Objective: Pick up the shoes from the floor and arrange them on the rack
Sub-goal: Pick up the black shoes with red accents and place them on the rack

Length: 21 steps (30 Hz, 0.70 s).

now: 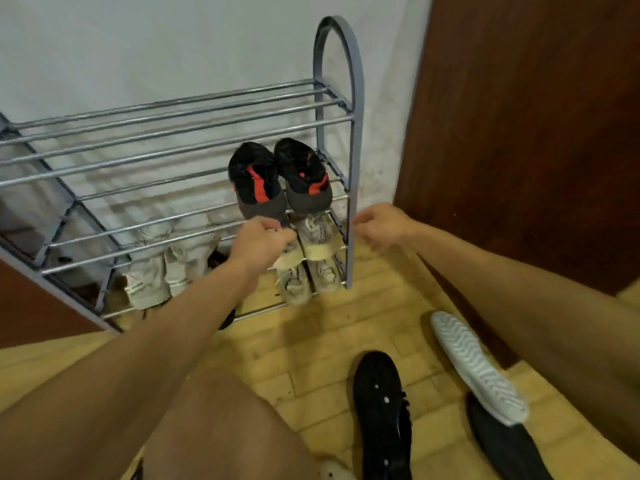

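A black shoe is left on the floor, well behind the fingers. A beige shoe, gripped by the left hand, is likely being seated on the rack; the right hand hangs loosely curled, empty. Release is needed next.

On the rack, up at eleven o'clock, the top shelf lay open along its bars. At twelve, black-and-red shoes filled the second shelf's right end; beige shoes packed the shelf beneath. A brown door walled off two o'clock. Down at five, a black shoe and a white-soled shoe cluttered the floor.
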{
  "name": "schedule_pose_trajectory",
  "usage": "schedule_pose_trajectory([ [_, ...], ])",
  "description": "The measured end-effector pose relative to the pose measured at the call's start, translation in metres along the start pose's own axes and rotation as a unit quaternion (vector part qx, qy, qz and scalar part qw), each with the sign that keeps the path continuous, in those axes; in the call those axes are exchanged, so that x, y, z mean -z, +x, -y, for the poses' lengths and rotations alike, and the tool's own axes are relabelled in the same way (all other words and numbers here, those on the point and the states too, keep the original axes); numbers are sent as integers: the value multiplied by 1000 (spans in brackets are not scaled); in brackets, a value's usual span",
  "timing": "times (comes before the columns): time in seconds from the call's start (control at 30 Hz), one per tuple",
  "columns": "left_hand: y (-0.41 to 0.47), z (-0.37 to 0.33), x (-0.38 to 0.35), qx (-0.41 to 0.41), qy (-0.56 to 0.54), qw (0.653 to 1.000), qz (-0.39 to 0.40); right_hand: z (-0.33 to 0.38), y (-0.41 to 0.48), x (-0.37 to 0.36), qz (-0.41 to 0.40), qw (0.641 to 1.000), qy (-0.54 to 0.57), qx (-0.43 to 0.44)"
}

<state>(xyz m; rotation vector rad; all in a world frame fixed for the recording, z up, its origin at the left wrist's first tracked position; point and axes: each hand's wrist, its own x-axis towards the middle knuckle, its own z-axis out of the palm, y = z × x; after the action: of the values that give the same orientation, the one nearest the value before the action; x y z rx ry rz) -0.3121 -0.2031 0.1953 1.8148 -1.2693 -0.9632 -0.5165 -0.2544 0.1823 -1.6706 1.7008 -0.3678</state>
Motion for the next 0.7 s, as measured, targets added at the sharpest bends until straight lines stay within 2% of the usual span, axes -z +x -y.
schedule_pose_trajectory([
  [0.17, -66, 14, -54, 17, 65, 986, 151, -63, -62, -1, 75, 993, -83, -24],
  [0.33, -126, 32, -115, 20, 133, 947, 291, -140, -113, 2, 92, 990, -80, -77],
  [0.47, -163, 52, -160, 28, 167, 915, 366, -205, -155, -1, 88, 983, -55, -149],
  [0.7, -211, 95, -203, 14, 214, 873, 439, -318, -218, -53, 93, 949, -80, -290],
])
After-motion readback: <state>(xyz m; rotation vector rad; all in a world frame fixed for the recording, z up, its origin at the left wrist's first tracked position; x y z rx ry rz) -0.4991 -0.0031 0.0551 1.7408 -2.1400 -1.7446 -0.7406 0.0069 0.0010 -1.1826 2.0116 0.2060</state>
